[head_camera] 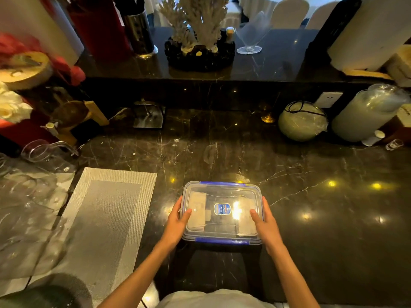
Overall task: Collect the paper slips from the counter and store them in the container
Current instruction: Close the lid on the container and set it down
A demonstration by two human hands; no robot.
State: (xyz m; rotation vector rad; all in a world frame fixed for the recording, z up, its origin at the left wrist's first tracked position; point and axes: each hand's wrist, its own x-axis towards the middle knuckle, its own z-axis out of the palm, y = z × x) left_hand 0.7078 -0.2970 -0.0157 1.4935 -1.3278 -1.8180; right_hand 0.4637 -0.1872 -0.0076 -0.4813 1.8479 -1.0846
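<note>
Left hand (178, 221): fingers wrapped around the left side of the container (222, 213), thumb resting on its lid.
Right hand (265, 223): fingers curled around the right side, thumb pressed on the lid.
Container: clear plastic, closed lid with blue clips, a blue label at centre, sitting on the dark marble table (311, 170) directly before the person.
Paper slips (196, 213): pale, visible through the lid, lying inside the container at left and right.
Placemat (106, 210): grey woven, flat on the table just left of the container.
Far edge: a round glass globe (302, 121) near the wall.
</note>
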